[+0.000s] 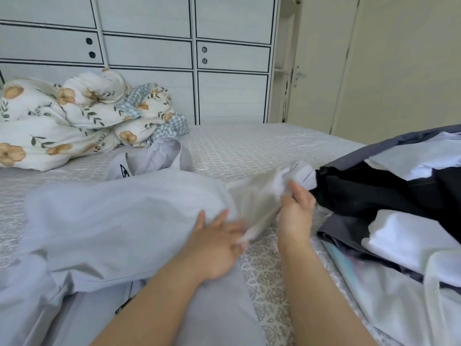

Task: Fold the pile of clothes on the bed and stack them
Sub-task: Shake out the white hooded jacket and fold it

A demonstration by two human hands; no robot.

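Note:
A pale grey garment (119,221) lies spread across the bed in front of me, blurred with motion. My left hand (217,245) pinches its lower edge near the middle. My right hand (296,211) grips a bunched end of the same light cloth, just left of the pile. The pile of clothes (389,208) sits at the right: black, dark grey and white pieces heaped together. A second light grey garment (154,158) lies crumpled behind the first.
A rumpled floral duvet (74,116) fills the far left of the bed (249,146). White cabinets (149,51) stand behind the bed. A cream door (399,66) is at the right.

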